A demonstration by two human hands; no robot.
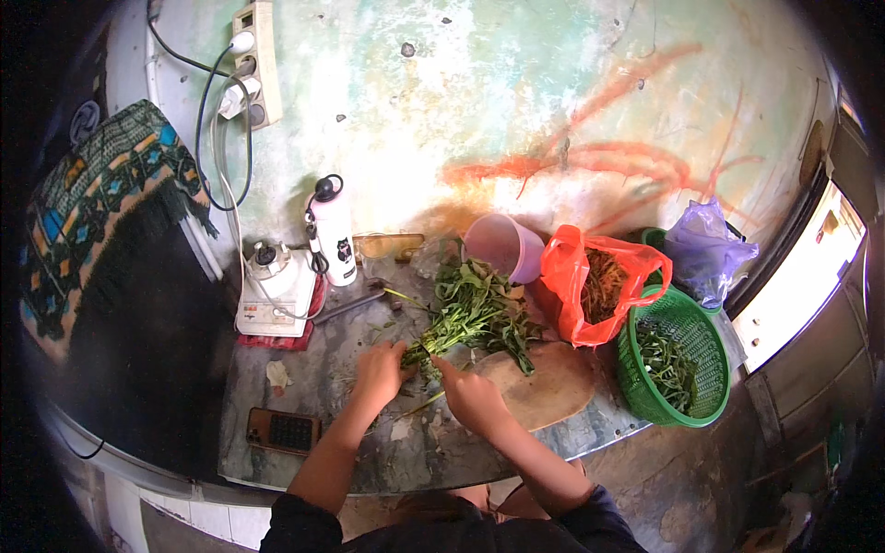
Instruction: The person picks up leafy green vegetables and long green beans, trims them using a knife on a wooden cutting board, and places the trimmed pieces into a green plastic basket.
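A bunch of leafy green vegetables (pixel 460 321) lies on the grey marbled tabletop (pixel 408 456), its leaves pointing away from me. My left hand (pixel 379 373) grips the stem end. Close to the same stems is my right hand (pixel 473 401), its fingers curled and its index finger reaching toward them; whether it holds a small blade is hidden. Under and beside the leaves, to the right, rests a round wooden cutting board (pixel 546 390). Cut green pieces fill the bottom of a green plastic basket (pixel 715 373) at the table's right edge.
An orange-red plastic bag (pixel 563 276) holds shredded orange-brown matter. Behind stand a pink plastic tub (pixel 505 242) and a purple bag (pixel 709 238). Leftward are a white bottle (pixel 335 235), a white corded appliance (pixel 273 314), a long-handled tool (pixel 349 307) and a phone (pixel 283 430).
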